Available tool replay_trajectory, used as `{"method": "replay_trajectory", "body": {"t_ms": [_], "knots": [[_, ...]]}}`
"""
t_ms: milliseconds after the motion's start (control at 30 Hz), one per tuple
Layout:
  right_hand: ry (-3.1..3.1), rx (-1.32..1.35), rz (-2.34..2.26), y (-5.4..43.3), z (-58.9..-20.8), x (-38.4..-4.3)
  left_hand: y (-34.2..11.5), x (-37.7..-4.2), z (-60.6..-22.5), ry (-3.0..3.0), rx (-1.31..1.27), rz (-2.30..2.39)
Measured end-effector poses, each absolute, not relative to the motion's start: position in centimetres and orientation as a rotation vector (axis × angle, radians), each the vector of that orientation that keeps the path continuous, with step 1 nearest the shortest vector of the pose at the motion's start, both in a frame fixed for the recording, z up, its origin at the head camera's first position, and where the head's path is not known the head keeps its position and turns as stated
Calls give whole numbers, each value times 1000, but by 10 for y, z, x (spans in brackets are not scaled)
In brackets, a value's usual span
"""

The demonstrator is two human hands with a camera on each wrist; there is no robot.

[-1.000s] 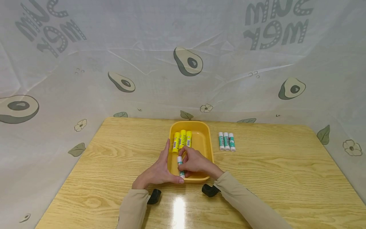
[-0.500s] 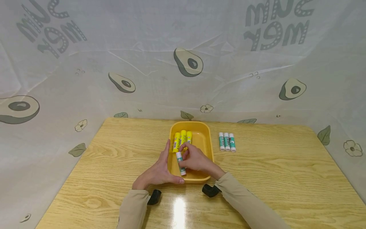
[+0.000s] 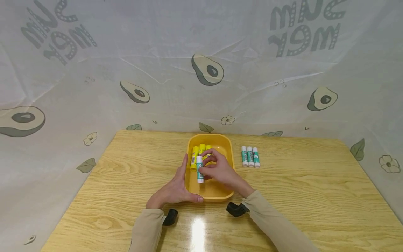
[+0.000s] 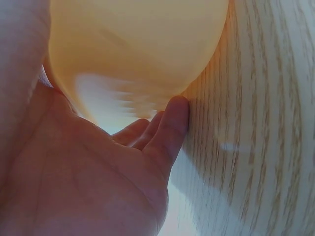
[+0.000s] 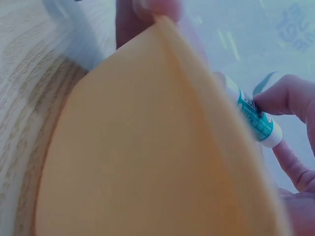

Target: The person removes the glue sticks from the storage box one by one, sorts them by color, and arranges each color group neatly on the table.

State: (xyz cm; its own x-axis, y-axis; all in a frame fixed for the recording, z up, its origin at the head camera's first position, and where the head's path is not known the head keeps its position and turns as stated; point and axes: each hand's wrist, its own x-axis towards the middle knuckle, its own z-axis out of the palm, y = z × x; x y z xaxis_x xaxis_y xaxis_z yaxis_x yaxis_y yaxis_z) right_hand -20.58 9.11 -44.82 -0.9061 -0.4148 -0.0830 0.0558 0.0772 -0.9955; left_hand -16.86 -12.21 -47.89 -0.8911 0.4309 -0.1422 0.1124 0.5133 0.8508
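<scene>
In the head view, a yellow-orange plastic tray (image 3: pixel 209 190) stands on the table. My left hand (image 3: pixel 172 191) holds its near left corner from outside, thumb along the front wall and straight fingers along the left side. The left wrist view shows those fingers (image 4: pixel 167 130) against the outer wall. My right hand (image 3: pixel 221 171) pinches a white-and-teal glue stick (image 3: pixel 200 177) between thumb and fingers, upright over the tray. In the right wrist view the tray wall partly covers this glue stick (image 5: pixel 253 118). Three yellow glue sticks (image 3: pixel 194 159) lie side by side in the tray's left far part, partly hidden by my right hand.
Three white-and-teal glue sticks (image 3: pixel 250 156) lie in a row on the wooden table (image 3: pixel 299 182), right of the tray. A patterned cloth (image 3: pixel 170 63) hangs behind the table. Black wrist devices (image 3: pixel 237 209) sit under both wrists.
My right hand has lifted the white-and-teal glue stick from the near part of the tray and moved it away from me, toward the yellow ones. The left hand has stayed put.
</scene>
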Motion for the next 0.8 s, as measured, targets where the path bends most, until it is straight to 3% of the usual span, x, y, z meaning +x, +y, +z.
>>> {"method": "replay_trajectory", "body": {"t_ms": [800], "knots": [[2163,-215,-2036,174,-423,-220,-122,-170,-480,2402,454,1369]]}}
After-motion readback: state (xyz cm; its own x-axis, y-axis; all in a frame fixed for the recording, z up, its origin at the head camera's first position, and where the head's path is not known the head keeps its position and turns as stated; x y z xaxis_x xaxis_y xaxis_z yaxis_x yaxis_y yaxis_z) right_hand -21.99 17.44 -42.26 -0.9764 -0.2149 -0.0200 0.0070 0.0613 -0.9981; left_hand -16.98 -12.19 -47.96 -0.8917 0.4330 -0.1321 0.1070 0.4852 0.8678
